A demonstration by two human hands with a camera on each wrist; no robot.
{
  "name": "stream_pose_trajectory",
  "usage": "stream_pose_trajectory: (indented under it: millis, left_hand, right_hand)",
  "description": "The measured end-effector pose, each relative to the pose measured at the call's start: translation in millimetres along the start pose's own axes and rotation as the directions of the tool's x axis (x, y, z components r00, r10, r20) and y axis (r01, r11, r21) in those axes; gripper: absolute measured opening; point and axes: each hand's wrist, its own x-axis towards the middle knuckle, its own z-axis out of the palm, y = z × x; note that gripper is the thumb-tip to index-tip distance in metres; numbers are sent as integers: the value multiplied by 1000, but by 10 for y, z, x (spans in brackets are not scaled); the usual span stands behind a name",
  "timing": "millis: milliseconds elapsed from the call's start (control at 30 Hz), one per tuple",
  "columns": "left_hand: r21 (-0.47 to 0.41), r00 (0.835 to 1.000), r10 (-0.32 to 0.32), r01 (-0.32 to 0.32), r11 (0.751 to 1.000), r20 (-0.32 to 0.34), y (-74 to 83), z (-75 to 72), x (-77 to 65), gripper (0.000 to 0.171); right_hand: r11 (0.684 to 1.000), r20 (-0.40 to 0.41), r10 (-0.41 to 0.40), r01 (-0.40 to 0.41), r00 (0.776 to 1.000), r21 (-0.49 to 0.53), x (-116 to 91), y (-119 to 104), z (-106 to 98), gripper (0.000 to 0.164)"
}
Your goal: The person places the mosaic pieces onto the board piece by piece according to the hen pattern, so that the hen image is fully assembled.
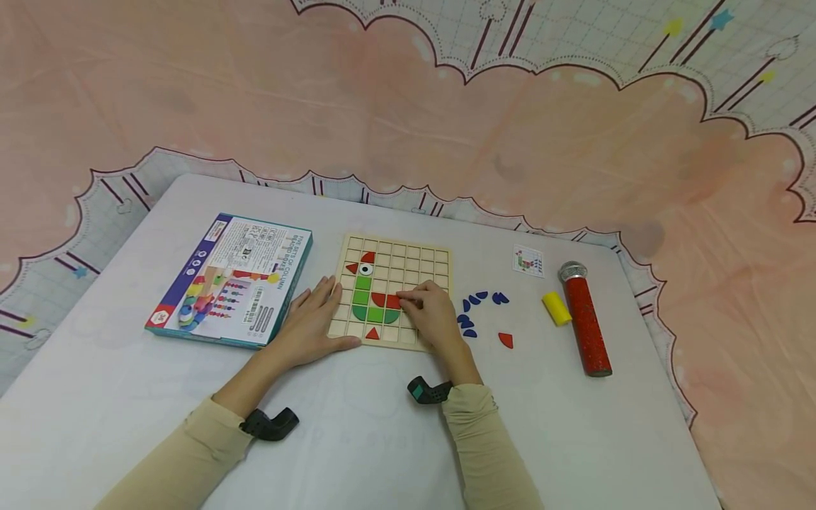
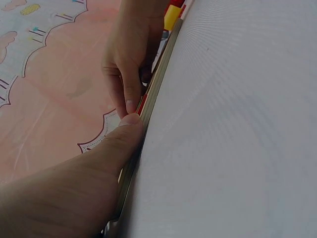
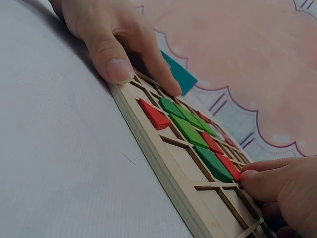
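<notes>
A wooden grid board (image 1: 414,268) lies on the table, with coloured pieces set in it in a bird-like figure. My left hand (image 1: 310,315) rests on the board's left side, its fingers fairly straight and its thumb at the front left corner. At the figure's right end, my right hand (image 1: 436,312) pinches a red piece (image 3: 229,167) with thumb and forefinger; it sits in the grid beside a dark green rounded piece (image 3: 213,163). Light green squares (image 1: 362,283), a round eye piece (image 1: 365,269) and a red triangle (image 1: 372,333) are also in the grid.
Left of the board lies a flat puzzle box (image 1: 242,280). To the right are several dark blue pieces (image 1: 474,299), a loose red quarter-round piece (image 1: 506,341), a small pattern card (image 1: 528,261), a yellow cylinder (image 1: 557,309) and a red tube with a silver top (image 1: 587,326).
</notes>
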Motion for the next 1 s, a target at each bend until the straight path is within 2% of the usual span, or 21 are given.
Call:
stream_pose_trajectory:
  millis: [133, 233, 400, 533, 633, 767, 867, 1000]
  left_hand:
    - [-1, 1000, 4, -4, 1000, -4, 9, -3, -1, 110]
    - [-6, 1000, 5, -5, 1000, -7, 16, 1, -3, 110]
    - [-16, 1000, -1, 1, 1000, -5, 30, 18, 1, 111]
    - [-10, 1000, -3, 3, 1000, -2, 35, 22, 3, 111]
    - [-5, 1000, -6, 6, 1000, 1, 32, 14, 0, 111]
    - [-3, 1000, -5, 5, 1000, 1, 27, -2, -4, 111]
    - [2, 1000, -7, 7, 1000, 3, 27, -10, -4, 110]
    - [12, 1000, -7, 7, 1000, 3, 33, -13, -4, 109]
  right_hand:
    - [1000, 14, -11, 11, 1000, 10, 0, 17, -38, 23]
    - [997, 58, -26, 22, 998, 70, 1, 63, -146, 31]
    - [987, 95, -22, 6, 995, 162, -19, 292, -488, 39]
    - [989, 103, 75, -87, 992, 121, -94, 576, -810, 40]
    - [977, 156, 188, -201, 970, 72, -178, 782, -1015, 39]
    - [944, 244, 312, -329, 918, 29, -297, 998, -1192, 39]
    - [931, 282, 348, -364, 894, 5, -371, 1112, -1268, 38]
    - [930, 318, 352, -367, 880, -13, -445, 1187, -1332, 35]
